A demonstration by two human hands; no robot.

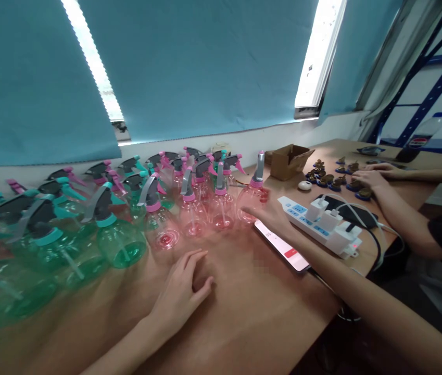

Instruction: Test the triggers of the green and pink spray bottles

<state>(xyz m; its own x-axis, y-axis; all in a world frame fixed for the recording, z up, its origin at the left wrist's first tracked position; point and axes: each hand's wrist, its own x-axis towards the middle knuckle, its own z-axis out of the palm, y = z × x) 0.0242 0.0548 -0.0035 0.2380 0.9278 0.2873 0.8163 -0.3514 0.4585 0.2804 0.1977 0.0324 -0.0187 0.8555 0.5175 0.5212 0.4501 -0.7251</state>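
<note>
My left hand (181, 291) rests on the wooden table (244, 323), fingers apart and holding nothing, in front of the pink spray bottles. My right hand (269, 216) reaches over the lit phone (283, 245), its fingers stretched toward the rightmost pink spray bottle (252, 200); whether it touches the bottle I cannot tell. Another pink bottle (162, 226) stands just beyond my left hand. Green spray bottles, one of them (121, 242) near the front, crowd the left side. Most bottles have grey and pink or teal trigger heads.
Right of the phone lies a white power strip (306, 221) with chargers and cables. Behind it are a cardboard box (289, 161), a white oval object (304, 185) and several small dark figures (324, 179). Another person's hands (373, 179) rest at the right.
</note>
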